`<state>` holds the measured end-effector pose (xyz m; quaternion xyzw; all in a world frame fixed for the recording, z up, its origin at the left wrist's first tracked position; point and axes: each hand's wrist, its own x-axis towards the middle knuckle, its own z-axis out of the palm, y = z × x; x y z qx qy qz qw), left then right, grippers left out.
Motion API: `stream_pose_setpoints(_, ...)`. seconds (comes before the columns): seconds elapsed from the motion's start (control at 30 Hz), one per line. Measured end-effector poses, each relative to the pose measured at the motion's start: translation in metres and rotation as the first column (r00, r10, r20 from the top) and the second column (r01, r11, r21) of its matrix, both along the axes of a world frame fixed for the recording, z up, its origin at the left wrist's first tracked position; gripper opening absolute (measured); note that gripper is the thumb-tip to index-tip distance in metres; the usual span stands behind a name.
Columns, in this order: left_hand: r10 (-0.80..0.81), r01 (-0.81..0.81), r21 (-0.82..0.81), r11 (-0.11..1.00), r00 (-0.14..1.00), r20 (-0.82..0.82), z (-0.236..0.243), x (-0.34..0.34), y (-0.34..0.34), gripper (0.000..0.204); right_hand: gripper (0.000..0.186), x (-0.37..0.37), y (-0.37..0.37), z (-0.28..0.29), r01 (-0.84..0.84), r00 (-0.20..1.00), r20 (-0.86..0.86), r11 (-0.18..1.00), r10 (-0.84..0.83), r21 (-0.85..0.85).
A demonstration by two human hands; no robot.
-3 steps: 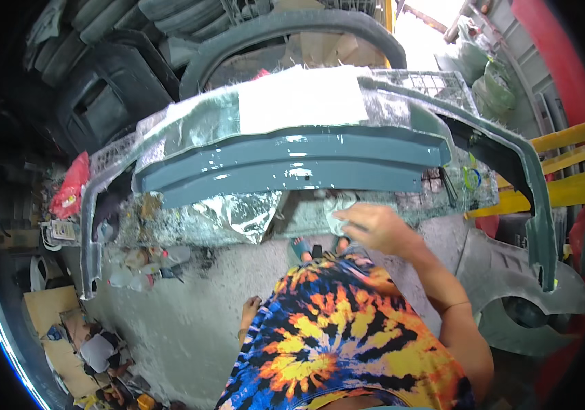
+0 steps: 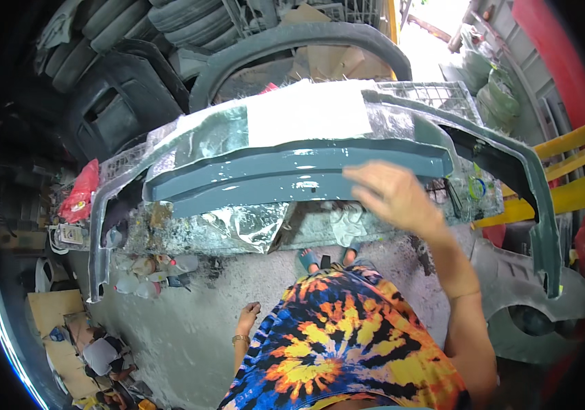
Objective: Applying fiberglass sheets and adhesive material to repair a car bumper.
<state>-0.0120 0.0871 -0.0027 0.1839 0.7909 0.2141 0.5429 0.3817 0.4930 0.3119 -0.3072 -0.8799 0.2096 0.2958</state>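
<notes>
A long blue-grey car bumper (image 2: pixel 238 179) lies across the work table, its ends curving toward me. My right hand (image 2: pixel 391 198), slightly blurred, is over the lower right part of its middle panel. Its thumb and fingers are apart, with nothing seen between them; whether the fingertips touch the panel I cannot tell. Just below the panel, a crumpled white cloth (image 2: pixel 348 224) lies on the table's near edge, apart from the hand. My left hand (image 2: pixel 249 316) hangs low beside my body with its fingers curled, and nothing shows in it.
A white sheet (image 2: pixel 309 119) covers the table behind the panel. Clear plastic film (image 2: pixel 251 225) lies along its near edge. Bottles (image 2: pixel 145 283) stand on the floor at left, and a grey fender (image 2: pixel 511 287) leans at right. Someone in a white top (image 2: pixel 103 354) sits at lower left.
My right hand has let go of the white cloth and moved up and right, over the panel. The cloth stays on the table edge. My view has shifted slightly.
</notes>
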Motion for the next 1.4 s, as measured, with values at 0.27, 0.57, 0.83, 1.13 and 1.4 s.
stream_pose_setpoints(0.27,-0.318,0.227,0.705,0.672,0.948,-0.003,0.26,0.024,0.195,0.025,0.048,-0.056,0.214,-0.032,0.294,0.797,0.531,0.953,-0.288,0.076)
stream_pose_setpoints(0.57,-0.279,0.798,0.414,0.439,0.558,-0.781,0.294,0.016,0.464,0.049,0.04,-0.09,0.242,-0.05,0.279,0.776,0.592,0.96,-0.215,-0.017)
stream_pose_setpoints(0.83,-0.361,0.522,0.22,0.824,0.784,-0.505,0.251,-0.006,0.567,0.056,0.037,-0.079,0.255,-0.041,0.32,0.837,0.508,0.934,-0.202,-0.155)
stream_pose_setpoints(1.13,-0.263,0.377,0.816,0.437,0.922,-0.285,0.373,0.038,0.546,0.028,0.029,-0.035,0.279,-0.003,-0.021,0.991,0.095,0.819,0.092,-0.573)
stream_pose_setpoints(1.4,-0.095,0.434,0.863,0.259,0.9,-0.425,0.463,-0.047,0.518,0.025,0.035,-0.059,0.257,0.024,0.039,0.994,0.111,0.911,0.008,-0.41)
